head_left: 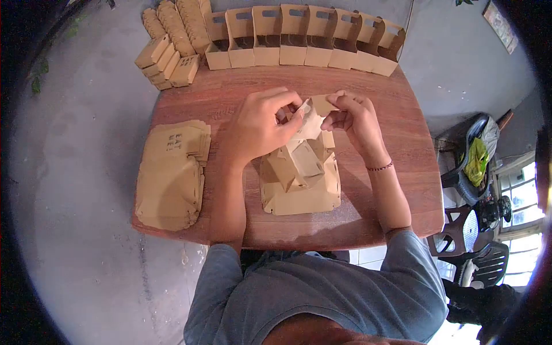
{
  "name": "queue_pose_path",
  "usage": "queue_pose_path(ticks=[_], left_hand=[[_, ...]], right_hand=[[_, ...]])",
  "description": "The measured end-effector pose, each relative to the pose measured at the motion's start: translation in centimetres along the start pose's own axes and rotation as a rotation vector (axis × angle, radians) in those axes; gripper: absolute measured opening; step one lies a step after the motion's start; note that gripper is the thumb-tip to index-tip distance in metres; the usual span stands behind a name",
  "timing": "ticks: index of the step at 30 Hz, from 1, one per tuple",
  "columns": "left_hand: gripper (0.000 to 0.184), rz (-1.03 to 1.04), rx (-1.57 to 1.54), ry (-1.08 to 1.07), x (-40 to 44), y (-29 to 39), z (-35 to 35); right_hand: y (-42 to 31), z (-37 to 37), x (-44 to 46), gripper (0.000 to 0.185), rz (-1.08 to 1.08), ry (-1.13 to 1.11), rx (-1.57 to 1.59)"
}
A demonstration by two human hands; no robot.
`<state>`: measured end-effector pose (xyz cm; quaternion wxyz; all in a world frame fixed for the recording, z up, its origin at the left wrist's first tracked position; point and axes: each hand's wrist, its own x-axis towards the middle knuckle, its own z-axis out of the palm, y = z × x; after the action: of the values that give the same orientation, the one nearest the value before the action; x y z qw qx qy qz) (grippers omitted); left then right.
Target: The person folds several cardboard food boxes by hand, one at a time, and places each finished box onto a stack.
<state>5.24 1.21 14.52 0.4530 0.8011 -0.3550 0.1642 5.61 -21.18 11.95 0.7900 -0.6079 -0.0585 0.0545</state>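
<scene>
A partly folded brown cardboard box [306,158] is tilted in front of me, its inside facing up and its far flaps raised. My left hand [266,118] pinches a raised flap at the box's far left corner, the fingertips partly hidden. With thumb and fingers, my right hand [355,118] grips the far right flap. Beneath the box lie flat cardboard blanks [305,202] with slotted edges. Left of my left forearm sits a stack of flat blanks [167,184]; the top one is printed "EAT ME!".
A row of cardboard carriers with handle cut-outs [296,52] lines the far edge of the wooden table [397,172]. Folded small boxes [158,57] are stacked at the far left. Right of the table stand dark plastic chairs [460,172], one holding a yellow-green bag [476,161].
</scene>
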Motion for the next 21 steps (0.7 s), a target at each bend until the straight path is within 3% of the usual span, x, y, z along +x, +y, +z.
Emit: queue_pose_path(ticks=[6,11,21], left_hand=[[0.01,-0.264,-0.154,0.016,-0.2,-0.6,-0.4],[0.012,-0.251,-0.224,0.054,0.0,-0.4,0.6],[0.015,-0.139,-0.083,0.124,0.1,0.4,1.6]], right_hand=[[0.3,1.9,-0.9,0.016,-0.066,0.029,-0.154],[1.3,2.4,-1.4,0.018,-0.276,-0.04,-0.28],[1.4,2.6,-1.6,0.015,-0.378,0.028,-0.403]])
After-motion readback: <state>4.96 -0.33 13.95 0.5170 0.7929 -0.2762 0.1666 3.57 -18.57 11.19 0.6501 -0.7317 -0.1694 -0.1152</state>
